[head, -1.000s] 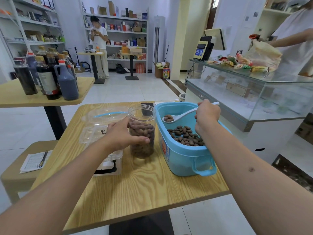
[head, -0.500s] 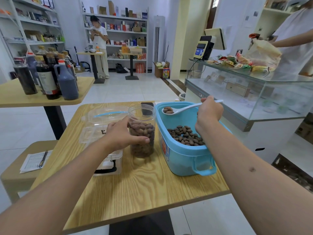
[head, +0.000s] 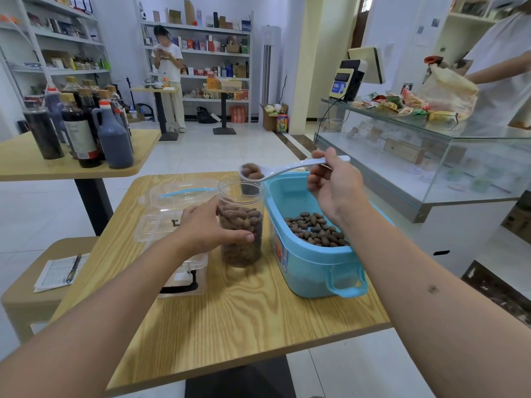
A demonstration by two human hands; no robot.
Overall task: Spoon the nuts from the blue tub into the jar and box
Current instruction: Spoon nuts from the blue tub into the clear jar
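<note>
The clear rectangular plastic box lies just left of the left hand; no nuts show in it, though much of it is hidden, so I judge that share not yet begun. That hand's fingers and thumb curl round the clear round plastic jar, gripping its side, and the jar looks well over half full of brown nuts. Above the jar's mouth hovers the bowl of the white plastic spoon, carrying a few nuts, not yet tipped. The right hand pinches the handle, its other fingers curled loosely beneath. Below that hand, the light blue plastic tub holds a thin layer of nuts, so several spoonfuls remain.
</note>
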